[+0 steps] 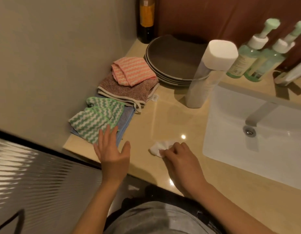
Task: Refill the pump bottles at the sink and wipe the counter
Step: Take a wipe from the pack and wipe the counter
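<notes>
My right hand (180, 157) pinches a crumpled white tissue (159, 148) near the glossy beige counter's (171, 115) front edge; my left hand (112, 149) hovers spread. Green pump bottles (254, 59) wait at the back edge. Firm, overlapping strokes should clean best.

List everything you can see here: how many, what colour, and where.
counter: one, glossy beige, left of the sink
sink: one, white, right
tap: one, grey, over the sink
pump bottles: two, green with white pumps, behind the sink
white bottle: one, tall, capped, at the sink's left edge
plates: a stack, grey, back of counter
dark bottle: one, yellow label, back corner
pink cloth: one, striped, on the brown cloth
brown cloth: one, by the wall
green cloth: one or two, striped, on the blue cloth
blue cloth: one, at the bottom
tissue: one, white, front of counter
left hand: open, fingertips at the green cloth
right hand: pinches the tissue
</notes>
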